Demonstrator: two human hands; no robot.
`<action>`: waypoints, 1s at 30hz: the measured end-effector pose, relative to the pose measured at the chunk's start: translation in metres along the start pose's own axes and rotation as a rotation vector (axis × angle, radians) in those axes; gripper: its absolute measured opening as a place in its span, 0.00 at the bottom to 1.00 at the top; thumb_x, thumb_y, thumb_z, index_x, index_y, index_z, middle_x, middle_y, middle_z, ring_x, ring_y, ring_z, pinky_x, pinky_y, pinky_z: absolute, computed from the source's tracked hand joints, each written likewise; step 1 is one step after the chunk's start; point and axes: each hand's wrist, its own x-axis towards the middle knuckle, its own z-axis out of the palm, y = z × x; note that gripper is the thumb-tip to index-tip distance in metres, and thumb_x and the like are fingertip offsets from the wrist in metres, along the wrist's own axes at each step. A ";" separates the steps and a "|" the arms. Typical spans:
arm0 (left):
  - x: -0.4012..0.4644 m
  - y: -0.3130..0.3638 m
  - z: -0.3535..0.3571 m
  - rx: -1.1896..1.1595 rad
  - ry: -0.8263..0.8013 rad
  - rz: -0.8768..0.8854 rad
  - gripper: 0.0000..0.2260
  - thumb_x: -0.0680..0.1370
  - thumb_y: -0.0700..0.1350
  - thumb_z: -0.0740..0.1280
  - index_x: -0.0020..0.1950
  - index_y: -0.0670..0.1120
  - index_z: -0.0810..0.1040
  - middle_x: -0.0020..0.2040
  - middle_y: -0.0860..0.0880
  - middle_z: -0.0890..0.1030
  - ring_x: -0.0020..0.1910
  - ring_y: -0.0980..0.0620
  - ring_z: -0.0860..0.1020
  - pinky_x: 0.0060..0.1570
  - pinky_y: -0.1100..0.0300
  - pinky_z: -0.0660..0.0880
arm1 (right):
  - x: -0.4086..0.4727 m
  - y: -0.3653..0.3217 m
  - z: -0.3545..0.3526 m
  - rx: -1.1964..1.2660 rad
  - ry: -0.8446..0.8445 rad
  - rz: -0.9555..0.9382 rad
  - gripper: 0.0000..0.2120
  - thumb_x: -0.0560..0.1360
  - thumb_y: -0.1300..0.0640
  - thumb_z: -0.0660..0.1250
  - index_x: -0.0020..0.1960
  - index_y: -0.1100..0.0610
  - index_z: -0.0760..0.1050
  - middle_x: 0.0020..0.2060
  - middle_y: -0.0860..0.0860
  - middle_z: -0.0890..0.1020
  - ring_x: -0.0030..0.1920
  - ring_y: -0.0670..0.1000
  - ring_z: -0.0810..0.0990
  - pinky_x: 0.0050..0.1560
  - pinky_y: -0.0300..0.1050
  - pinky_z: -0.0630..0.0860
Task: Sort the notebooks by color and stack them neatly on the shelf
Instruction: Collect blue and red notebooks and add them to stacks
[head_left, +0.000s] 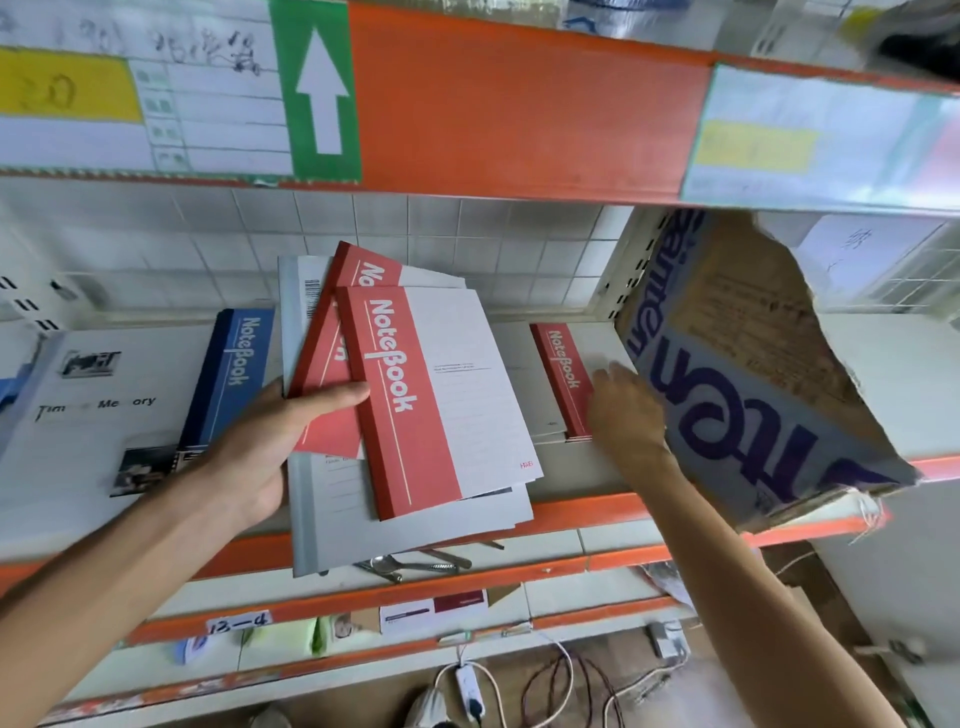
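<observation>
A stockroom or shop storage area: orange-edged metal shelving (519, 104) with handwritten paper stock labels (156, 104), a torn cardboard carton (753, 364), white tiled wall (415, 228).

Bright even light, blurred and warped edges

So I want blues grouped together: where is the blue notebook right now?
In the head view the blue notebook lies on the shelf at left of centre, just above the left hand, beside the grey Time Memory book.
</observation>
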 end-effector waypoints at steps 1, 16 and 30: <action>0.000 -0.001 0.000 0.007 -0.008 0.007 0.20 0.57 0.48 0.80 0.47 0.49 0.84 0.45 0.48 0.86 0.46 0.46 0.84 0.49 0.51 0.77 | -0.004 -0.001 0.000 0.123 0.010 -0.013 0.17 0.82 0.48 0.60 0.68 0.54 0.68 0.65 0.54 0.75 0.64 0.57 0.77 0.65 0.56 0.75; -0.001 -0.002 0.016 -0.028 0.028 0.008 0.16 0.66 0.48 0.73 0.54 0.47 0.81 0.49 0.47 0.86 0.47 0.48 0.84 0.48 0.54 0.78 | -0.068 -0.074 -0.079 1.376 -0.401 0.005 0.21 0.73 0.33 0.67 0.57 0.46 0.80 0.50 0.46 0.83 0.50 0.48 0.80 0.49 0.43 0.74; 0.004 -0.003 0.006 0.004 0.116 0.002 0.17 0.68 0.53 0.73 0.56 0.52 0.80 0.49 0.50 0.85 0.53 0.47 0.82 0.56 0.50 0.76 | -0.001 0.031 -0.063 1.066 0.101 0.341 0.05 0.78 0.57 0.69 0.49 0.56 0.74 0.43 0.52 0.81 0.45 0.55 0.79 0.43 0.46 0.74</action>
